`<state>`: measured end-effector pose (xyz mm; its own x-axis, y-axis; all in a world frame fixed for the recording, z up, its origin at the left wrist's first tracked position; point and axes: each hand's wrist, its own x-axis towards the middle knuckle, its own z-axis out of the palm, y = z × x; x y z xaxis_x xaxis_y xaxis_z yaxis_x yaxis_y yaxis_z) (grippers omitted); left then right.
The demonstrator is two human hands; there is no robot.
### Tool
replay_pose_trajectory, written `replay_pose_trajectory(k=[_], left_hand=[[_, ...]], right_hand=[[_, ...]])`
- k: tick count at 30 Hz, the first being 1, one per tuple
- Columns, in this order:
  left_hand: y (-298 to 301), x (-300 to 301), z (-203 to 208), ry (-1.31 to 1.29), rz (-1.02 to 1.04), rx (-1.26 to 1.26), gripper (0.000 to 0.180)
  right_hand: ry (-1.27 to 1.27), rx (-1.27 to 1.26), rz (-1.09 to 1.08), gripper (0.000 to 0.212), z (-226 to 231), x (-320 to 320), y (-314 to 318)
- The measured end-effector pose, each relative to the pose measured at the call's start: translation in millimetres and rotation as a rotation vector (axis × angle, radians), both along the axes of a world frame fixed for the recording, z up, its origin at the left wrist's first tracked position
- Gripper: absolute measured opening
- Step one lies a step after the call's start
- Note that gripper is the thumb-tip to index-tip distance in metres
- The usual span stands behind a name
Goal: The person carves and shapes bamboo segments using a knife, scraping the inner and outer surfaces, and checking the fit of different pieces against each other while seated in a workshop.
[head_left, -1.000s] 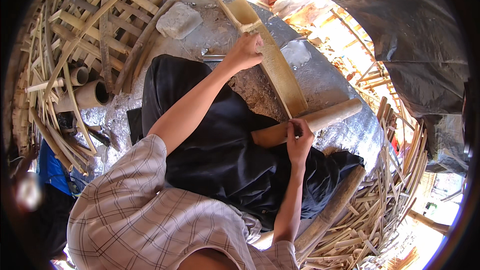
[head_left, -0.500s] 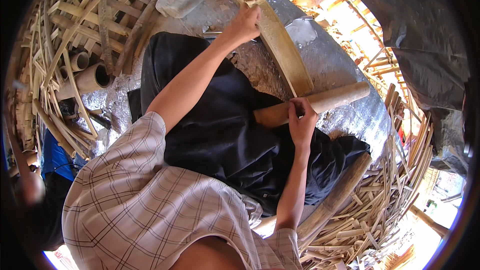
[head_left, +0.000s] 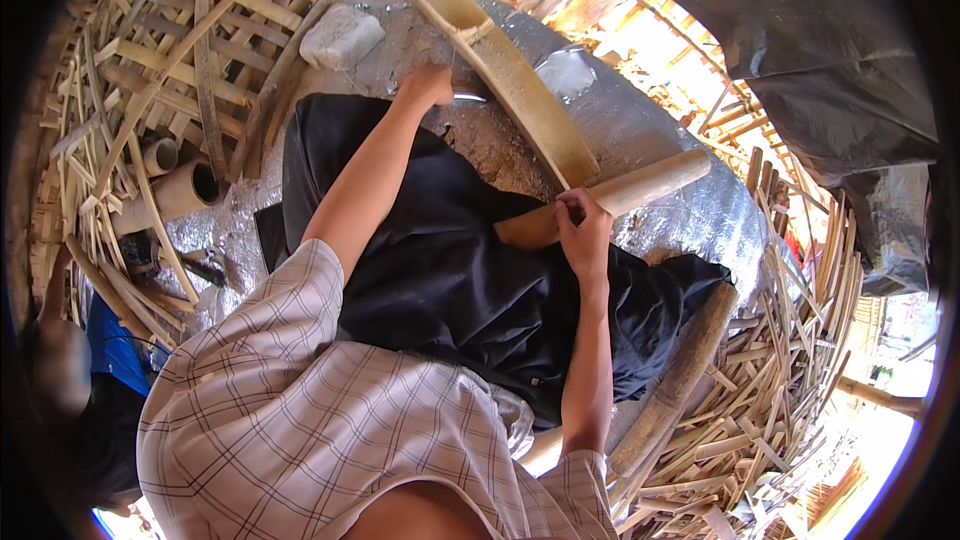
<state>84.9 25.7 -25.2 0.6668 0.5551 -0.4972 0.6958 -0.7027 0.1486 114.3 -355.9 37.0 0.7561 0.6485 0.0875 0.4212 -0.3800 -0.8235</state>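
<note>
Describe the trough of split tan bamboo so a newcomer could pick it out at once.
Start from the black fabric covering the person's legs, where a rounded tan bamboo piece runs beneath the right hand. From that piece, the tan split-bamboo trough slants away to the left. Its open hollow, crossed by a ridge near the far end, sets it apart from the rounded piece.
</note>
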Motion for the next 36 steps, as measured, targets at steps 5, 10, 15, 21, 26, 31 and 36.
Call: replay_pose_trajectory(k=[5, 10, 15, 21, 26, 31, 36], left_hand=[[-15, -4, 6, -0.083, -0.192, -0.026, 0.054], [-29, -26, 51, -0.124, -0.236, -0.113, 0.05], [-41, -64, 110, 0.064, -0.434, -0.184, 0.048], [-54, -88, 148, -0.075, -0.673, -0.493, 0.05], [-50, -71, 144, -0.299, -0.728, -1.089, 0.052], [-84, -63, 139, -0.525, -0.277, -1.808, 0.04], [-83, -53, 131, -0.637, 0.144, -2.335, 0.015]], right_hand=[[-0.026, 0.02, -0.041, 0.004, -4, 1, -9], [-0.148, 0.036, -0.048, 0.016, -8, 1, -12], [-0.275, -0.01, -0.127, 0.05, 11, -6, -3], [-0.281, -0.188, -0.157, 0.042, 3, -2, -2], [-0.338, -0.272, -0.136, 0.026, -4, -4, 2], [-0.388, -0.475, -0.243, 0.022, -1, -10, 13], [-0.427, -0.448, -0.204, 0.021, -4, -3, 20]])
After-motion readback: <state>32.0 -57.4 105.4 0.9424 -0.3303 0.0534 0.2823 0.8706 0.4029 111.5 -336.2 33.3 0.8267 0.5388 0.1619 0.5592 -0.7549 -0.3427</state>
